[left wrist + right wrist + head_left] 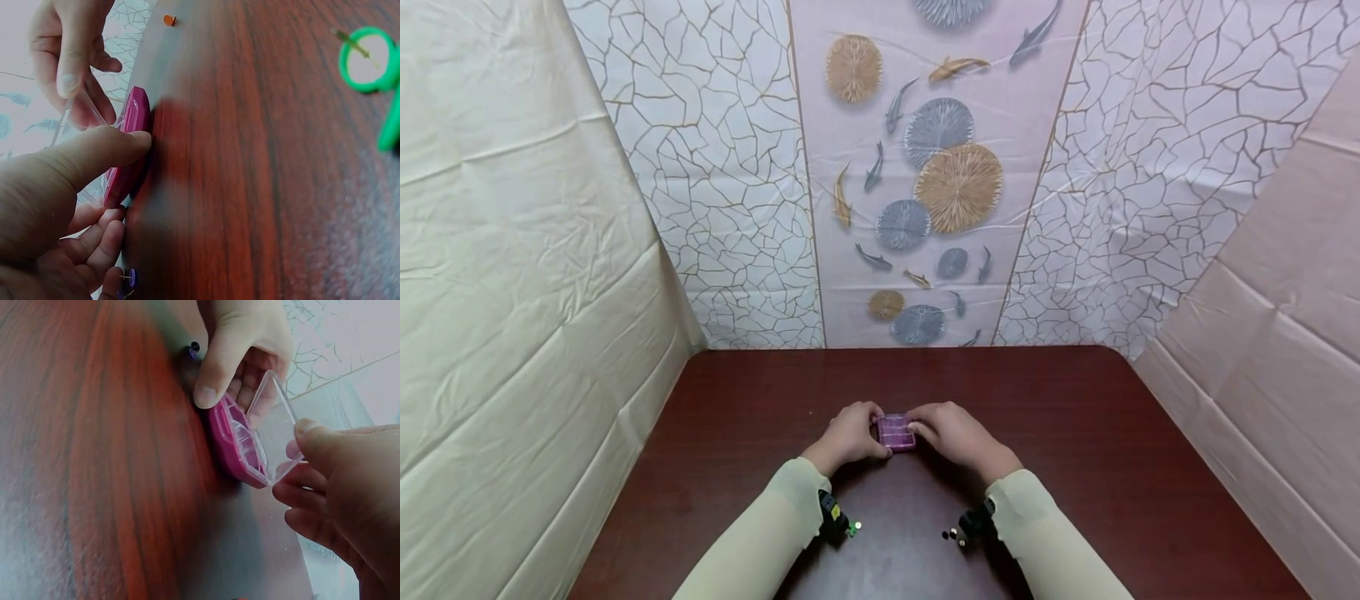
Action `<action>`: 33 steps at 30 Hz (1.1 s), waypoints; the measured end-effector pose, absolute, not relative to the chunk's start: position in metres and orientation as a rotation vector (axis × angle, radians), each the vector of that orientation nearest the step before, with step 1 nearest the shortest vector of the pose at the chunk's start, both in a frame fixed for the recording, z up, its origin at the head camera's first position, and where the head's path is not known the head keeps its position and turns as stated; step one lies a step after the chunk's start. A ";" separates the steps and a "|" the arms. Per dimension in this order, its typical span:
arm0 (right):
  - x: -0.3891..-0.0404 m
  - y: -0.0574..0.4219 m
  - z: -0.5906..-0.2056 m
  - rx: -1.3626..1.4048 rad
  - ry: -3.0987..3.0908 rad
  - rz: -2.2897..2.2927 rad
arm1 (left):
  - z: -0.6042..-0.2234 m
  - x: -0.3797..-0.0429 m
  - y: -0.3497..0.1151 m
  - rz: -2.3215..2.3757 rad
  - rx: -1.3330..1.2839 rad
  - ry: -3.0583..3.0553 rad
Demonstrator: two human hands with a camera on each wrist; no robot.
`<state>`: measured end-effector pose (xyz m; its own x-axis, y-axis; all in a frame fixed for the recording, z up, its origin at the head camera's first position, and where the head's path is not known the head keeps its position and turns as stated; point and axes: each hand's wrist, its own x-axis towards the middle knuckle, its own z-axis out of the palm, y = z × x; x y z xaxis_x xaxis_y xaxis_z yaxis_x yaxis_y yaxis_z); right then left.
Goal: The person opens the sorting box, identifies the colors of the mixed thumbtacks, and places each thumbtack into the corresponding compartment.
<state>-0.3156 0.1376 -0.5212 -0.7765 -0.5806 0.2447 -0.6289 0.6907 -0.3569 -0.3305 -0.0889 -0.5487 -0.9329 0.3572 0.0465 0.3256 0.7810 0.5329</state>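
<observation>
A small magenta compartment box (897,433) rests on the table, its hinged clear lid (284,440) raised at an angle. The person's left hand (850,433) grips the box's side, thumb (128,147) along the near edge and fingers around the far edge. From the other side the right hand (958,433) pinches the lid's free edge between thumb and fingers. Clear dividers (244,444) show inside the box; whether anything lies in the compartments I cannot tell. A purple thumbtack (131,277) lies near the left hand's fingers.
Green thumbtacks (853,528) lie by the left wrist and several dark ones (953,534) by the right wrist. An orange thumbtack (169,20) appears in the left wrist view. The dark red wooden table (1037,400) meets patterned cloth (752,250) at its back edge.
</observation>
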 end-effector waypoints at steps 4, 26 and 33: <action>-0.320 0.134 -0.521 0.887 -2.808 0.698 | -0.549 -0.331 -0.090 0.855 0.561 2.894; -0.331 0.111 -0.515 0.386 -2.945 0.769 | -0.551 -0.335 -0.090 0.832 0.536 2.869; -0.332 0.115 -0.520 0.313 -2.910 0.863 | -0.551 -0.335 -0.091 0.826 0.547 2.864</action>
<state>-0.3317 0.1145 -0.5200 -0.9750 -0.1697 0.1435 -0.2205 0.8194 -0.5291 -0.3346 -0.0914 -0.5508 -0.9289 0.3704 -0.0064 0.3101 0.7871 0.5333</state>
